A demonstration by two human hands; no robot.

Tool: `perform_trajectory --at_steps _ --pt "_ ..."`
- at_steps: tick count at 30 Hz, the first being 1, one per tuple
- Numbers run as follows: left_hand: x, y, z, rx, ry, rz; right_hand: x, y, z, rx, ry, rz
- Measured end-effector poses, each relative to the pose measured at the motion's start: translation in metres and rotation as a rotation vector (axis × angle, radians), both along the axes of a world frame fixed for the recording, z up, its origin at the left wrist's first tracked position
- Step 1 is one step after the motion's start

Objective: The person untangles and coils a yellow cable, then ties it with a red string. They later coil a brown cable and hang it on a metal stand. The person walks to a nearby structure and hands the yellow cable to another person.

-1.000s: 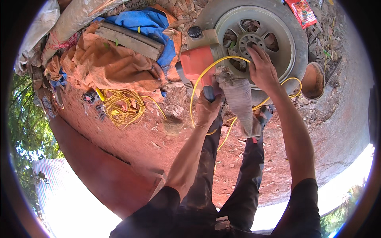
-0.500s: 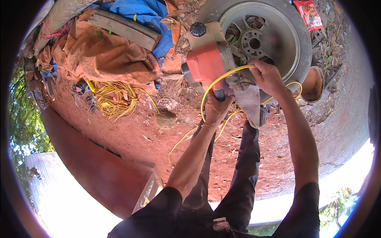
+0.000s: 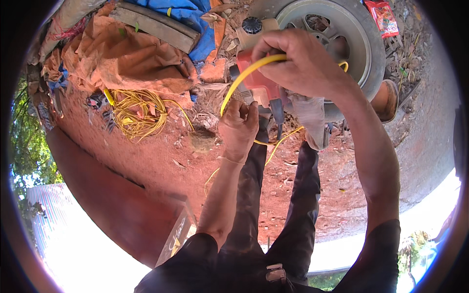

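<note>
A yellow cord (image 3: pixel 243 78) arcs between my hands. My right hand (image 3: pixel 298 61) is raised in front of the red power tool, its fingers closed on the cord's upper part. Lower and to the left, my left hand (image 3: pixel 238 124) is closed around the same cord. The red power tool (image 3: pixel 264 95), partly hidden by my right hand, has a cream tank (image 3: pixel 259 31) with a black cap and a black cord sleeve (image 3: pixel 277 116) pointing down. More cord loops below it. My foot in a grey covering (image 3: pixel 312 119) is beside the tool.
A tyre on a spoked wheel (image 3: pixel 359 44) lies behind the tool. A yellow cord coil (image 3: pixel 139 115) rests on the reddish ground at left. Beyond it are a crumpled orange tarp (image 3: pixel 127 68), a wooden plank (image 3: pixel 156 27) and a blue tarp (image 3: pixel 193 12). A red packet (image 3: pixel 381 18) lies far right.
My right hand has moved up and left with the cord, across the front of the tool. My left hand has left the tool's lower side, moved left and closed on the cord.
</note>
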State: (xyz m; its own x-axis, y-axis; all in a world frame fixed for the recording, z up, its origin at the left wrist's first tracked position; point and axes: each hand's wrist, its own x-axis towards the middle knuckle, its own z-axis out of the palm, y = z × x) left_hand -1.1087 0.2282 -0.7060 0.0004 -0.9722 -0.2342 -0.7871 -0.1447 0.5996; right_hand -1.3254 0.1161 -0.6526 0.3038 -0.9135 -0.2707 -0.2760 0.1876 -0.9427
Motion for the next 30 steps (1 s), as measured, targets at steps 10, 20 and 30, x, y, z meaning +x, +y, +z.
perform_trajectory --at_steps 10,20,30 --pt "0.017 -0.047 -0.016 0.079 0.055 -0.032 0.037 -0.067 -0.028 -0.219 0.213 -0.002" --pt "0.008 -0.090 -0.065 -0.141 0.249 -0.055 0.034 -0.135 -0.111 0.090 0.380 -0.081" --pt "0.007 -0.140 -0.107 0.014 0.197 0.024 0.029 -0.153 -0.196 0.163 0.599 0.057"
